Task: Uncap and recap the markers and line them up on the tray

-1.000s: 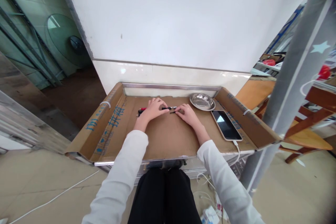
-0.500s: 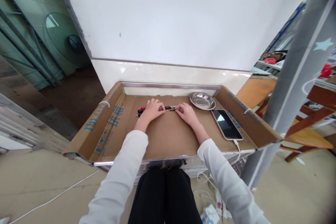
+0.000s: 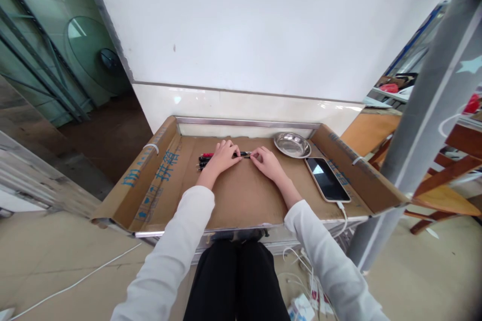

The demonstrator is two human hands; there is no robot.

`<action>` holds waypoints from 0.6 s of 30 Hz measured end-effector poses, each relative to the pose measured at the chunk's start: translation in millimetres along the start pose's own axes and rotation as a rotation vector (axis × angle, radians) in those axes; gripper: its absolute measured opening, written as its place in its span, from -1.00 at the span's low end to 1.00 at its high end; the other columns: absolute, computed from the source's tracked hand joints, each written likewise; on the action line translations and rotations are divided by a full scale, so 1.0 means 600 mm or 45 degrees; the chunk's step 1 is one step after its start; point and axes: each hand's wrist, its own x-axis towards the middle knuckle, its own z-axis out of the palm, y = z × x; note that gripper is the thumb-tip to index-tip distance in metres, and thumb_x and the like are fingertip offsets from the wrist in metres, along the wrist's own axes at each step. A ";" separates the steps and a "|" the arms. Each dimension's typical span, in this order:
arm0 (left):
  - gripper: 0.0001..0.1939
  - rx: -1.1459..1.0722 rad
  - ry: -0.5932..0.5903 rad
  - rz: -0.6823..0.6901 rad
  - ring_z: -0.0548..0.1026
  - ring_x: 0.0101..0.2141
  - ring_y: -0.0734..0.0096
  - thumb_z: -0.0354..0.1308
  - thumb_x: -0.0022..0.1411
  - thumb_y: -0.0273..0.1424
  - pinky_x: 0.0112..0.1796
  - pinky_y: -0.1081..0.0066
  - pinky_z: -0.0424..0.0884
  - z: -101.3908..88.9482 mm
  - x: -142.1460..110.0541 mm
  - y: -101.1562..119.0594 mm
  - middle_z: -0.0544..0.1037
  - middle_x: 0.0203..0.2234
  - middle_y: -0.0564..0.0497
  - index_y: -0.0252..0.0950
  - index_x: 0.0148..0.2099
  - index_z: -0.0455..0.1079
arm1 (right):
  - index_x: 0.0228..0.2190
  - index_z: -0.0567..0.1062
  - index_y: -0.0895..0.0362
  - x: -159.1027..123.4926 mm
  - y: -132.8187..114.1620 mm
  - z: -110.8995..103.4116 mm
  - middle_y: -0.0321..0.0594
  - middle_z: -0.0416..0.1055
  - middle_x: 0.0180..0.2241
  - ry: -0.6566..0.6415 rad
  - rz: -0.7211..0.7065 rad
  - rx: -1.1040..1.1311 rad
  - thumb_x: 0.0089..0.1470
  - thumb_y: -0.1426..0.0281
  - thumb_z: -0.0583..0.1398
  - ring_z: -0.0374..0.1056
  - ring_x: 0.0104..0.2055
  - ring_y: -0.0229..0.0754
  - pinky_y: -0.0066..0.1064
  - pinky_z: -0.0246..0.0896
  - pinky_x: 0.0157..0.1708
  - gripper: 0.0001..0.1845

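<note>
Several pens lie side by side on the cardboard, partly hidden under my left hand. The ends of a red pen and black pens stick out to its left. My left thumb and forefinger are pinched at one end of a slim dark pen part. Close by on the right, my right hand pinches its other end. Only a short dark stretch of it shows between the fingertips. A black pen lies just behind.
A cardboard-lined tray table with raised sides stands against the white wall. At its right are a shiny metal bowl and a phone with a white cable. A grey post rises beyond the right side.
My two hands have come slightly closer together, narrowing the gap between the fingertips. The camera view has shifted a little; the bowl and phone stay in place on the cardboard.
</note>
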 end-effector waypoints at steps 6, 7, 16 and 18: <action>-0.86 0.018 0.038 -0.027 0.24 -0.14 0.17 0.04 0.19 -0.28 -0.08 0.18 0.11 -0.005 0.002 0.006 0.31 -0.25 -0.06 -0.22 -0.27 0.34 | -0.39 0.44 0.11 -0.001 0.007 0.004 -0.25 0.32 -0.40 -0.031 0.020 0.002 0.10 0.39 0.09 0.25 -0.36 -0.25 -0.44 0.13 -0.28 -0.87; -0.86 0.015 0.051 -0.042 0.24 -0.13 0.17 0.03 0.20 -0.28 -0.08 0.18 0.11 -0.009 -0.001 0.008 0.32 -0.24 -0.06 -0.21 -0.25 0.34 | -0.39 0.45 0.11 -0.001 0.009 0.005 -0.25 0.31 -0.40 -0.048 0.031 -0.004 0.10 0.39 0.09 0.25 -0.37 -0.26 -0.44 0.13 -0.28 -0.86; -0.83 0.113 0.142 -0.260 0.28 -0.15 0.15 -0.03 0.23 -0.29 -0.10 0.15 0.12 -0.049 -0.096 -0.009 0.40 -0.23 -0.06 -0.17 -0.19 0.35 | -0.29 0.47 0.09 -0.008 0.004 0.003 -0.24 0.30 -0.38 -0.059 0.084 -0.011 0.11 0.45 0.04 0.26 -0.37 -0.26 -0.40 0.15 -0.26 -0.79; -0.83 0.140 0.117 -0.258 0.30 -0.16 0.16 0.00 0.21 -0.27 -0.11 0.16 0.13 -0.052 -0.117 -0.018 0.40 -0.22 -0.04 -0.16 -0.19 0.35 | -0.29 0.47 0.09 -0.009 0.000 0.002 -0.24 0.30 -0.38 -0.062 0.067 0.016 0.11 0.44 0.05 0.26 -0.37 -0.26 -0.40 0.15 -0.26 -0.80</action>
